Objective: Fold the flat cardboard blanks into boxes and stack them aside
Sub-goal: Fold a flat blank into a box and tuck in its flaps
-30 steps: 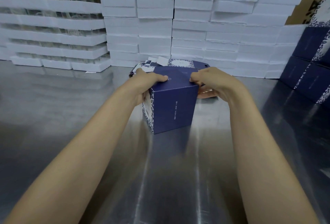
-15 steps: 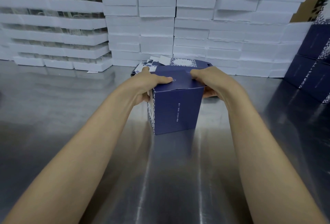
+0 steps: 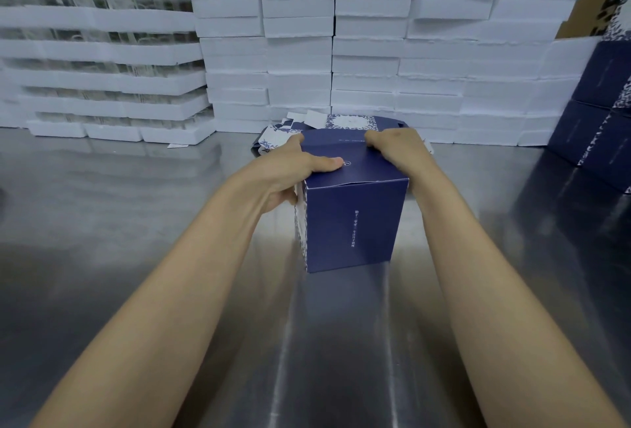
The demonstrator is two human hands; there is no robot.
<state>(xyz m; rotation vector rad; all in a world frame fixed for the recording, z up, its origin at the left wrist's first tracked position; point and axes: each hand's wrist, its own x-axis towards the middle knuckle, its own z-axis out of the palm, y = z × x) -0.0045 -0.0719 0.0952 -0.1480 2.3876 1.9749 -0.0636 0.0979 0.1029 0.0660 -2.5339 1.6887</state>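
– Noting largest first: steel table (image 3: 136,223), reflective, fills the lower view. What lines the back?
– White foam trays (image 3: 368,52), stacked in columns along the far edge; the left-hand columns are blurred. Folded navy boxes (image 3: 601,113) are stacked at the far right, on the table.
– Location of the work piece?
– Navy box (image 3: 351,223) stands upright on the table at centre, between both forearms, with its top flap folded down flat. A line of pale print runs down its near face; its left side has a white-and-blue patterned panel.
– Behind it?
– Flat blanks (image 3: 348,122), a loose pile lying just behind the box, in front of the foam.
– Hands?
– Left hand (image 3: 293,164) grips the box's upper left edge: thumb (image 3: 327,164) lies flat on the top flap, fingers wrap the left side. Right hand (image 3: 396,147) curls over the top's far right edge, knuckles up. Its fingertips are hidden, so I cannot tell how far they tuck in.
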